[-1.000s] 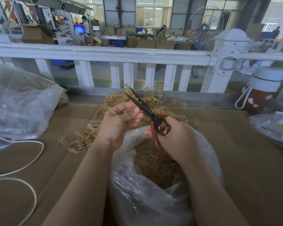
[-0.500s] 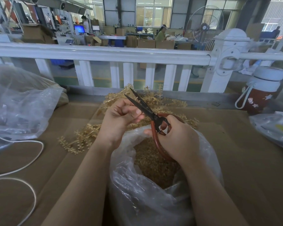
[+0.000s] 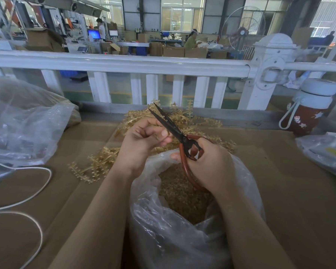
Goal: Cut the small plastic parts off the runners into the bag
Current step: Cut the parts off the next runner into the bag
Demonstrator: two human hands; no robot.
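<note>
My right hand (image 3: 211,164) grips red-handled scissors (image 3: 179,135) whose dark blades stand slightly apart and point up and left. My left hand (image 3: 142,140) has its fingers curled round a thin tan runner right beside the blades; most of the runner is hidden in the fist. Both hands hover over a clear plastic bag (image 3: 149,226) whose open mouth shows a heap of cut tan parts (image 3: 182,195). A pile of tan runners (image 3: 194,121) lies on the brown table behind the hands, and more runners (image 3: 93,166) lie to the left.
A large clear bag (image 3: 21,123) sits at the left, with a white cord (image 3: 33,191) looping below it. A red bottle with a white lid (image 3: 308,111) stands at the right, above another plastic bag (image 3: 326,152). A white railing (image 3: 124,64) runs behind the table.
The scissor blades have closed somewhat from their wider spread a second ago. My left hand has turned and shifted a little at the blades. The bag has not moved.
</note>
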